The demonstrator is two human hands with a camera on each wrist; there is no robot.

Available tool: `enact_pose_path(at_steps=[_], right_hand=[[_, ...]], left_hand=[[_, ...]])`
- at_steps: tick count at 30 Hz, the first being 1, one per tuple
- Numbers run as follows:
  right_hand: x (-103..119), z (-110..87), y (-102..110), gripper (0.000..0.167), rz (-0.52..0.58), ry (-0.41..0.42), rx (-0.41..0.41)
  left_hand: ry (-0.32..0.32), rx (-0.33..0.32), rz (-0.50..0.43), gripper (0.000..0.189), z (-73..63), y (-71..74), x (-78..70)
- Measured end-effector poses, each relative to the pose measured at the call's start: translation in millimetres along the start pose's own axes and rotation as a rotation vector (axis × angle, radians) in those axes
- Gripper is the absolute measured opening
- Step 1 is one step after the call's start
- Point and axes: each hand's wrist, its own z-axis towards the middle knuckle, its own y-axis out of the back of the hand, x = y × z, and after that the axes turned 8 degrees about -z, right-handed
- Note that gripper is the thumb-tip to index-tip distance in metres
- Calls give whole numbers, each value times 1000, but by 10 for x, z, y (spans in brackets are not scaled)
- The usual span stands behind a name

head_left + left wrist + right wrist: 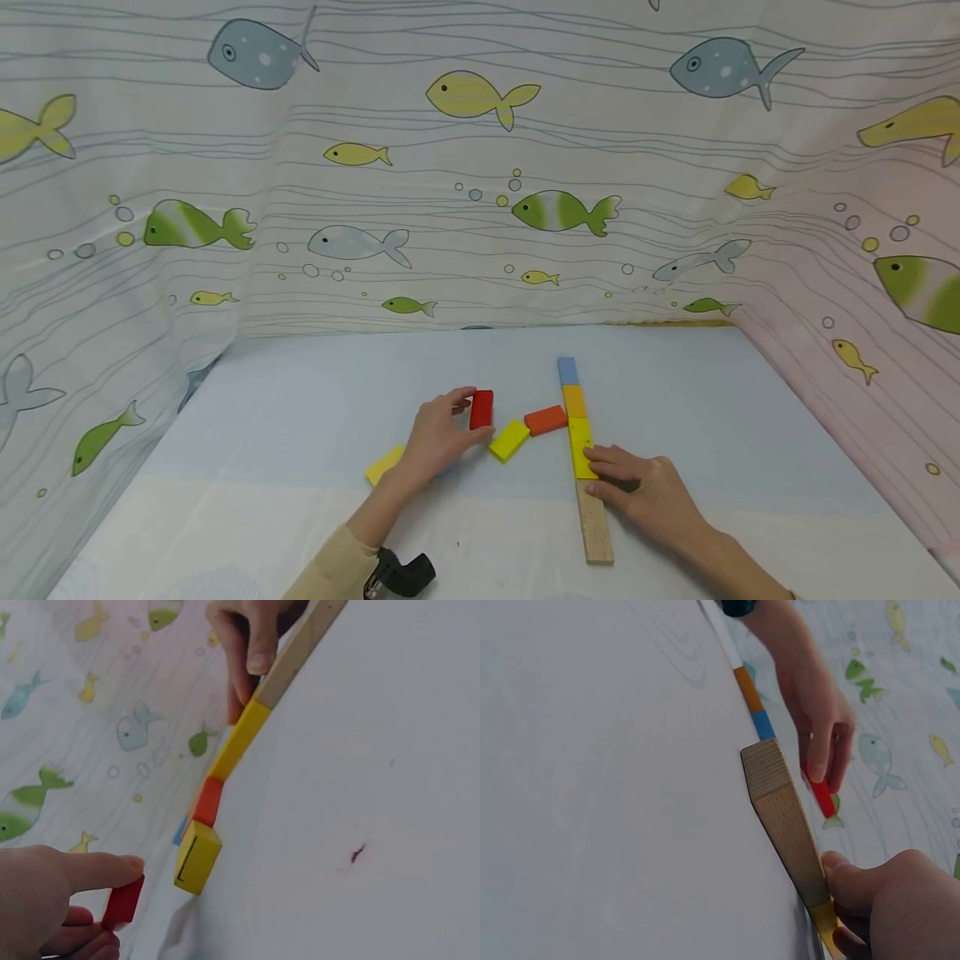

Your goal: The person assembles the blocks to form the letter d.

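Left hand (438,432) pinches red block (482,409), apart from block row (574,402); relaxed right hand (651,492) touches row's yellow block (579,442), inside table (697,400) edges.

A pale backdrop (420,200) printed with yellow fish (465,93), green fish (555,210), blue fish (255,54) and bubbles (125,239) rises behind and beside the surface (675,408), which is bluish farther back and whiter in front.

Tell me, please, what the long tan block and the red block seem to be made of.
The long tan block seems to be bare, unpainted wood: fine grain shows on it. The red block, held in the left hand, looks evenly coloured and smooth, perhaps painted wood; no grain shows, so plastic is possible.
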Motion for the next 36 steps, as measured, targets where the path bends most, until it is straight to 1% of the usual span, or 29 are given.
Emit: enact_pose_path(at_steps=[5,10,13,17,19,23,28,36], right_hand=[[-19,-2,-9,35,-25,74,-52],[-26,-8,-22,38,-42,109,-87],[-29,-16,-34,37,-38,127,-98],[-37,-17,-49,34,-4,174,-114],[-45,-12,-56,33,20,194,-120],[-64,-5,-76,32,50,221,-128],[-79,-7,-97,32,53,211,-123],[-89,-5,-99,32,50,231,-139]], left_hand=[[-9,19,13,61,-145,42,-36],[-28,52,32,60,-290,54,-47],[-59,65,60,59,-377,40,-49],[-111,86,102,60,-478,13,-53],[-125,104,109,60,-525,4,-56],[-122,137,115,59,-608,-1,-59],[-114,161,121,59,-693,-6,-79],[-66,247,106,62,-772,-44,-85]])
